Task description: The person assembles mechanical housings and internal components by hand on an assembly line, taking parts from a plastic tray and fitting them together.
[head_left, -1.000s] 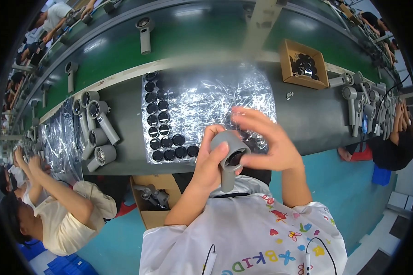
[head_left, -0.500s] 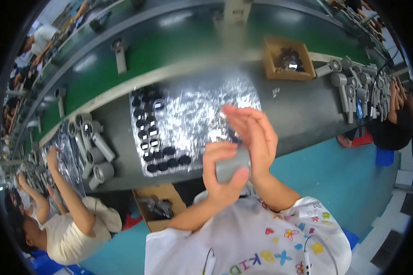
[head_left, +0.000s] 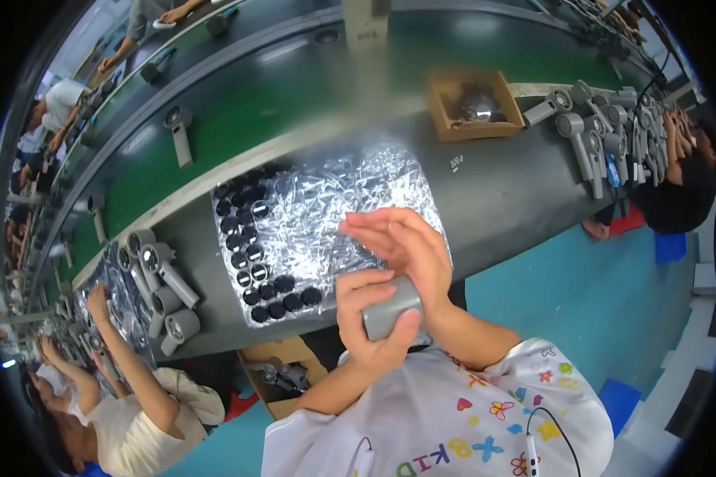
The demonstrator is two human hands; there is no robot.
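Note:
My left hand point(head_left: 356, 314) wraps round a grey handheld fan point(head_left: 383, 316), its thumb across the near side. A smooth grey end of the fan shows; the rest is hidden by my hands. Against the fan's right side rests my right hand point(head_left: 422, 258), palm turned inward and fingers stretched out to the left. Beneath and beyond both hands lies a shiny silver plastic sheet point(head_left: 334, 199) on the dark bench. Round black discs point(head_left: 292, 302) sit in rows along its left and near edges, a few bearing white marks.
An open cardboard box point(head_left: 445, 131) with dark parts stands at the back right. Grey fans are grouped at left point(head_left: 181, 326) and right point(head_left: 581, 151). Beyond runs a green conveyor belt point(head_left: 286, 103) carrying a fan. Another box point(head_left: 282, 409) sits low left. Co-workers work on both sides.
The view has shifted a little, and my hands with the fan appear slightly further left and lower. My right fingers remain stretched out, and my left hand keeps its hold on the fan.

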